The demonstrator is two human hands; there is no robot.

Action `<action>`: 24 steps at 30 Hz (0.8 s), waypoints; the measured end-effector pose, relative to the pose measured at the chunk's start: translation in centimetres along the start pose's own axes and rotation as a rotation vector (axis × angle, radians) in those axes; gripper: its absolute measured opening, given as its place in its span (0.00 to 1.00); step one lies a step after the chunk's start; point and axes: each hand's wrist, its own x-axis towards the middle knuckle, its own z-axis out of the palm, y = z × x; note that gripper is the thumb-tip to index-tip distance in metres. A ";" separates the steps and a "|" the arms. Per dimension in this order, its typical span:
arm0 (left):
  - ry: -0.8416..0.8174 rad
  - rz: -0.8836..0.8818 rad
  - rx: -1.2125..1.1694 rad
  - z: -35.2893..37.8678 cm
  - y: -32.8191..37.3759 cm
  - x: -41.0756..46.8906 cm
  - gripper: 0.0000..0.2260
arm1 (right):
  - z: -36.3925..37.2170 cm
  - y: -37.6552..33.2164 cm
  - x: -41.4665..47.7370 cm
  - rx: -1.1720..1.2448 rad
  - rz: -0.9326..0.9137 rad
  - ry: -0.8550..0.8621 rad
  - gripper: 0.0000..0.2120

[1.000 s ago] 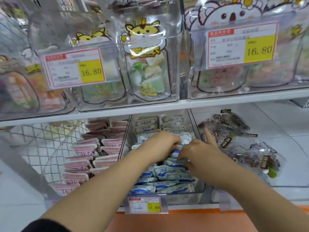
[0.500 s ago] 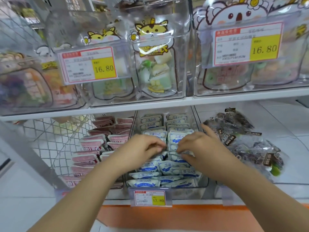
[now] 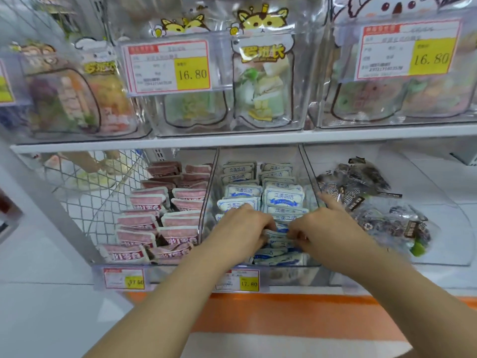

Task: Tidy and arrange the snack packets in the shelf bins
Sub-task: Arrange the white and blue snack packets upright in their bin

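blue-white packets point(image 3: 277, 235) pinched by left hand point(image 3: 244, 224), right hand point(image 3: 326, 227).

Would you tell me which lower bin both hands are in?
The middle clear plastic bin, holding blue-and-white packets; pink packets fill the left one, dark wrappers the right.

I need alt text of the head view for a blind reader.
A person's left hand and right hand grip blue-and-white snack packets in the middle clear bin of a shelf. Pink packets sit to its left, dark packets to its right.
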 end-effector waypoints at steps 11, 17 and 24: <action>0.067 0.044 -0.253 0.3 0.5 2.2 0.05 | 1.4 0.7 -0.3 -0.015 -0.039 0.088 0.12; -0.090 0.088 -0.332 1.1 1.1 2.7 0.08 | 1.4 0.7 -0.2 -0.015 -0.042 0.090 0.12; -0.301 0.073 -0.336 0.7 1.2 3.5 0.06 | 1.2 0.6 -0.4 0.021 -0.039 0.090 0.12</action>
